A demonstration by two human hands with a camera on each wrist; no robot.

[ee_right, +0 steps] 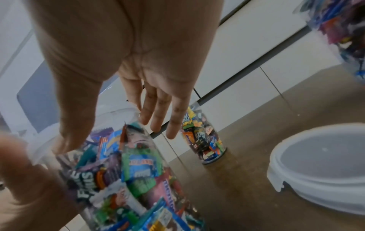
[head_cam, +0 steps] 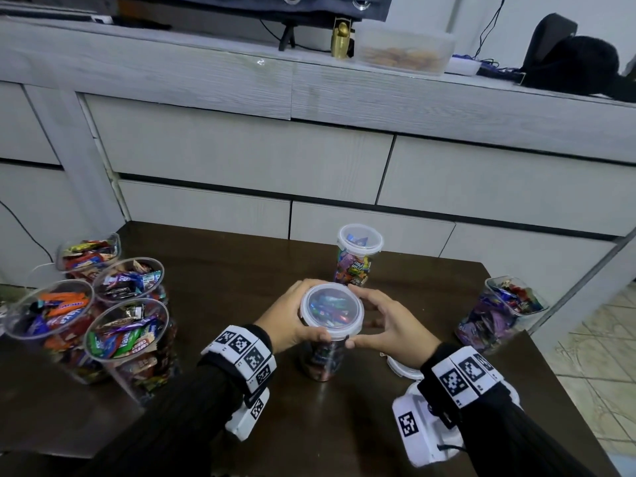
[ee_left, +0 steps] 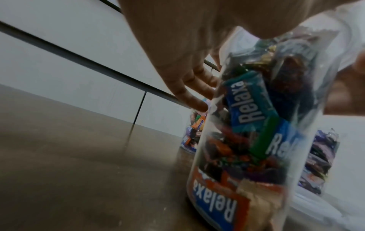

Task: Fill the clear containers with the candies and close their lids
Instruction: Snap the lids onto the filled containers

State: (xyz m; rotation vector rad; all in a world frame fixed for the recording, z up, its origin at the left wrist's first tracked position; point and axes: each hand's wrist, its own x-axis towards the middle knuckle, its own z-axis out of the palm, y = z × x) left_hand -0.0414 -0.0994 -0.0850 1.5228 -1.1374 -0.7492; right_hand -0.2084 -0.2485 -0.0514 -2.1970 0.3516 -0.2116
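A clear candy container (head_cam: 323, 356) stands mid-table with a white-rimmed lid (head_cam: 332, 309) on top. My left hand (head_cam: 296, 315) curls round the lid's left side, thumb at the front rim. My right hand (head_cam: 373, 316) is at the lid's right side, its thumb on the front rim and its fingers spread fairly straight past the back. The left wrist view shows the candy-packed container (ee_left: 256, 140) with my left hand (ee_left: 189, 81) against its far side. In the right wrist view my right hand (ee_right: 158, 112) reaches over the same container (ee_right: 128, 171).
A second lidded container (head_cam: 359, 256) stands behind. An open candy-filled container (head_cam: 502, 311) is at the right edge, and a loose lid (head_cam: 401, 368) lies by my right wrist. Several open candy-filled containers (head_cam: 127, 335) crowd the left. Drawers (head_cam: 241, 156) rise behind the table.
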